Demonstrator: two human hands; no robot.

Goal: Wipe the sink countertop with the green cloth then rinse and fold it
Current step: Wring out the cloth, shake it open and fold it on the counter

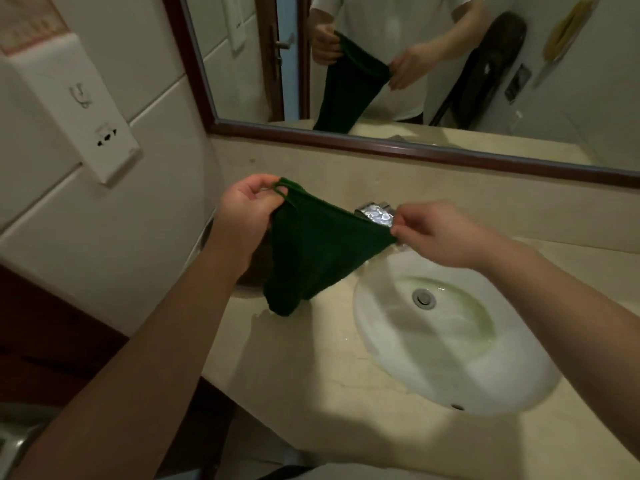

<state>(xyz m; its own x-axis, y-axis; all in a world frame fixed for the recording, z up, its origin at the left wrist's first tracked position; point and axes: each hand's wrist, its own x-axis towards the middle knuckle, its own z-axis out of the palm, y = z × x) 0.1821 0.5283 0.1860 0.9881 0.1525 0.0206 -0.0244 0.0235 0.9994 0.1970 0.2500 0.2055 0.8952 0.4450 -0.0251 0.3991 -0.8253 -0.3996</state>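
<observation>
Left hand [247, 211] and right hand [438, 233] each pinch a top corner of the green cloth [311, 252], which hangs between them over the bench [311, 362], hiding most of the tap [375, 213].

A wood-framed mirror [398, 147] hangs on the wall above the chrome faucet [375, 213]; a white wall dispenser [74, 109] is mounted on the tiles at left. Reflected in the glass are a door handle [282, 45] and a yellow towel [568, 29].

Dark green cloth [313, 258], hanging limp by top corners, above beige countertop [311, 358] left of sink [381, 341].
</observation>
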